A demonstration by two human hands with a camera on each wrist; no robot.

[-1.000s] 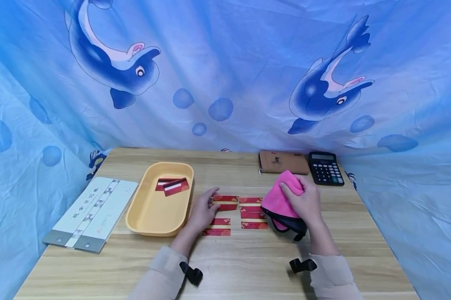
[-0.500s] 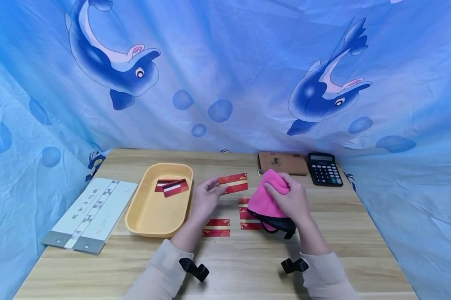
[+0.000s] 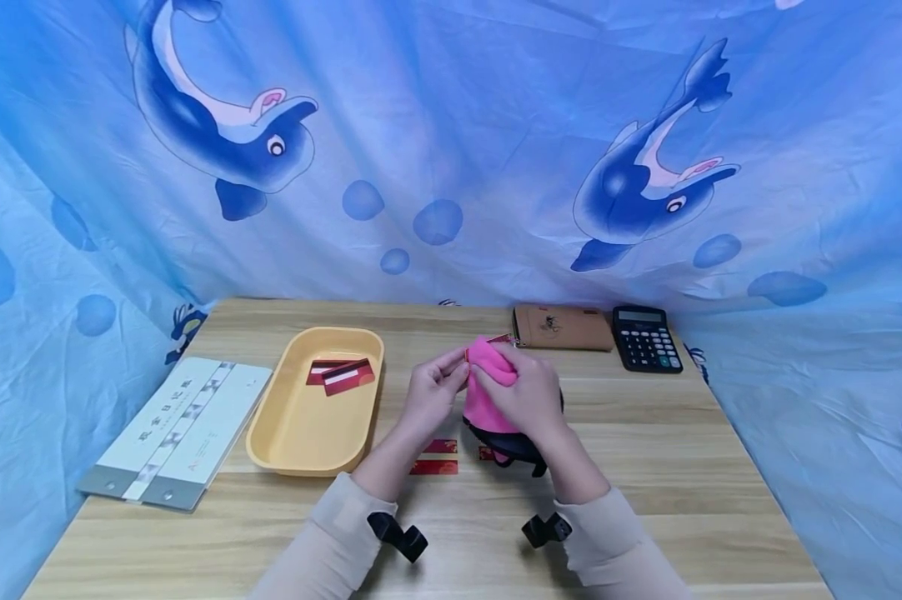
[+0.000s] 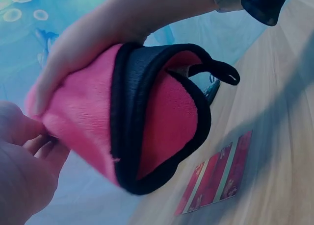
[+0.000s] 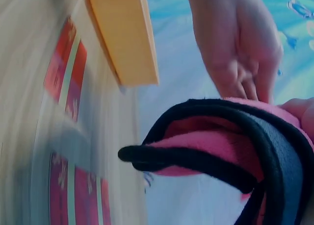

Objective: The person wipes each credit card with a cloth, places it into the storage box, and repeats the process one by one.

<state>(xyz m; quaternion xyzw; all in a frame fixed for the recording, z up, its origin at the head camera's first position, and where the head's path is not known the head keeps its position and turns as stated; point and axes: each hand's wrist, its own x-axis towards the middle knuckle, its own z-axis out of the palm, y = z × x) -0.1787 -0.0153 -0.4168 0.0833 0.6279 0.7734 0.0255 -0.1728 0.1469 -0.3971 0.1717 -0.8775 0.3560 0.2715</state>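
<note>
My right hand [image 3: 529, 392] grips a pink cleaning cloth [image 3: 487, 408] with black edging and a black loop. The cloth is folded, its open end towards me, as the left wrist view shows. My left hand [image 3: 430, 396] meets it from the left, fingertips and thumb pinching a red and gold card. Most of that card is hidden behind the cloth; a red corner of the card [image 3: 501, 338] sticks out at the upper right. Below the hands lie further red and gold cards [image 3: 434, 467] on the table, partly covered by the cloth and arms.
On the left stands a yellow tray [image 3: 259, 442] with two red striped cards [image 3: 348, 377] in it. A white and grey ledger [image 3: 173, 429] lies farther left. At the back right are a brown wallet [image 3: 563, 327] and a black calculator [image 3: 647, 338].
My left hand has picked a card off the table and raised it. My right hand has brought the pink cloth leftward onto the card, and the hands now meet.
</note>
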